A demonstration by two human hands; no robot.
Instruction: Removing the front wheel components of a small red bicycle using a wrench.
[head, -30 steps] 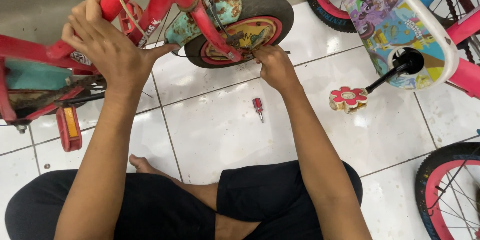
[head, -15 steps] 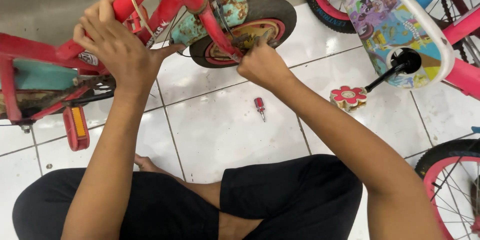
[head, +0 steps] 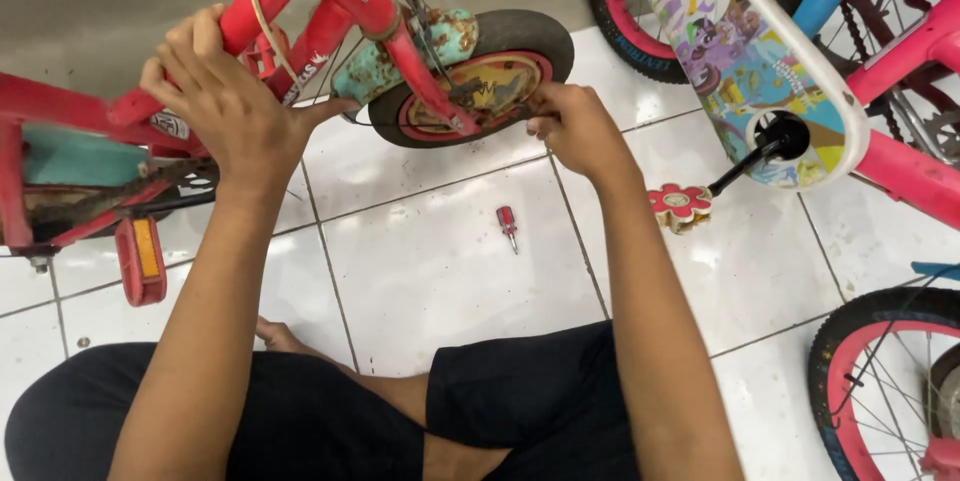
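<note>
- Gripping the red bike frame [head: 300, 1], the left hand [head: 225, 106] has its fingers curled over the tubes and its thumb spread out toward the small wheel [head: 480, 71].
- At the wheel's middle, the right hand [head: 575, 126] has its fingers pressed together. If it pinches a nut or a tool, that part is hidden.
- That bike looks hard and stiff, and a bit heavy for one hand. Its rusty green fender [head: 420, 51] looks rough and could scratch.
- Good places to hold look like the thick red tubes, not the thin spokes.
- It lies on the white tile floor [head: 430, 271], and its long side runs from the left edge toward the top middle, with the small wheel at that far end.
- A little red screwdriver [head: 508, 226] lies on the floor near the middle, its tip pointing toward the person's legs.
</note>
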